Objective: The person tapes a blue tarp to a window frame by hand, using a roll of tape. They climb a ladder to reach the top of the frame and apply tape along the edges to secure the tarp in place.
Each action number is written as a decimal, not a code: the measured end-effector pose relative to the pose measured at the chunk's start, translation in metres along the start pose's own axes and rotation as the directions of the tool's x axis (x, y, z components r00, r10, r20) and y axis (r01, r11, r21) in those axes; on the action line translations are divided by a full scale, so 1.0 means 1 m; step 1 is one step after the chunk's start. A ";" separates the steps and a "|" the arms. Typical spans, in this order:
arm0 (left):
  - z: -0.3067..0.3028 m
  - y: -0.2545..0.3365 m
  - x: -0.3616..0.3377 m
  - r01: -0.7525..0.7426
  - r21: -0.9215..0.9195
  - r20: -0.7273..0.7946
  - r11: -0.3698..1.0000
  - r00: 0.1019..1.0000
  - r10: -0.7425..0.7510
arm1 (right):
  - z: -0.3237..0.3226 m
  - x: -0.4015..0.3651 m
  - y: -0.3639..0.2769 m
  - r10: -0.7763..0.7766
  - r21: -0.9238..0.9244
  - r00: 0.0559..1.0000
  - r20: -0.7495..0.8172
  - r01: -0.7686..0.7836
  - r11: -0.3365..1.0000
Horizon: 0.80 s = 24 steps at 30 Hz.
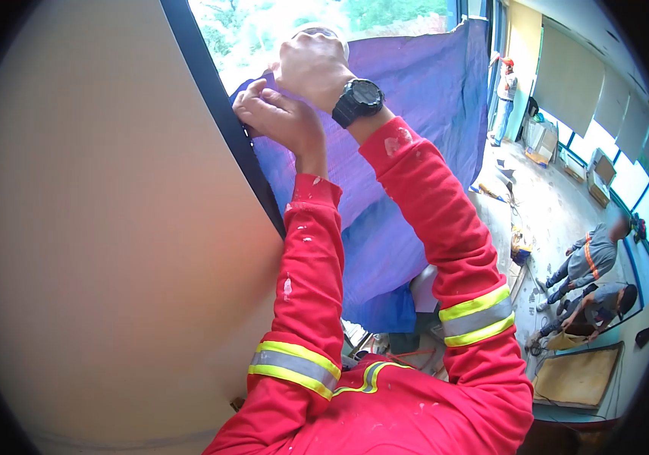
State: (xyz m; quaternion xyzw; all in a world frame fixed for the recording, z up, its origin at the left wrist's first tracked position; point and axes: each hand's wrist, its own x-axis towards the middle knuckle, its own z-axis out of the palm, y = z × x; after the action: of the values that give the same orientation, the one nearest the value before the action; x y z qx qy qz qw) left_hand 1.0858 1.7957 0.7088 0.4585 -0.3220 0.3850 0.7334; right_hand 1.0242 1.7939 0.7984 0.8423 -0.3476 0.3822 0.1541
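A blue-purple tarp hangs across the lower part of a bright window. My left hand is at the tarp's upper left corner, against the dark window frame. Its fingers are curled on the tarp edge, the fingertips partly hidden. Just above it and to the right, my right hand is closed around a white roll of tape, most of which the hand covers. A black watch is on my right wrist. Both red sleeves carry white specks and reflective bands.
A pale wall panel fills the left side. At the right, two people in grey are near a framed board. Another person in an orange helmet stands farther back. Tools and debris lie on the floor.
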 end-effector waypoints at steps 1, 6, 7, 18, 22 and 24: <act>0.001 0.003 -0.002 -0.005 -0.028 -0.004 1.000 1.000 0.005 | 0.000 -0.002 0.006 -0.023 -0.010 0.999 -0.029 0.023 1.000; -0.003 0.003 -0.003 -0.021 -0.069 0.029 0.997 0.999 0.023 | -0.001 -0.001 0.011 -0.099 -0.076 0.994 -0.047 0.095 0.993; -0.003 0.002 -0.003 -0.031 -0.069 0.027 0.997 0.999 0.033 | 0.001 0.001 0.012 -0.108 -0.068 0.993 -0.044 0.104 0.992; -0.004 -0.003 -0.004 -0.135 -0.085 0.051 0.987 0.989 0.140 | -0.001 0.001 0.009 -0.099 -0.111 0.995 -0.019 0.096 0.989; -0.004 0.000 -0.004 -0.096 -0.020 0.082 0.995 0.992 0.097 | -0.007 -0.002 0.008 -0.082 -0.107 0.996 -0.014 0.080 0.991; -0.001 0.003 -0.006 -0.049 0.010 0.091 0.999 0.995 0.048 | -0.008 -0.003 0.010 -0.078 -0.111 0.997 -0.010 0.076 0.991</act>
State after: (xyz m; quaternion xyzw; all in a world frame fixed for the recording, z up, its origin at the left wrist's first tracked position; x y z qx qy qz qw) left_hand 1.0800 1.7955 0.7045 0.4721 -0.3636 0.3836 0.7055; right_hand 1.0117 1.7926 0.8016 0.8426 -0.3342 0.3620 0.2173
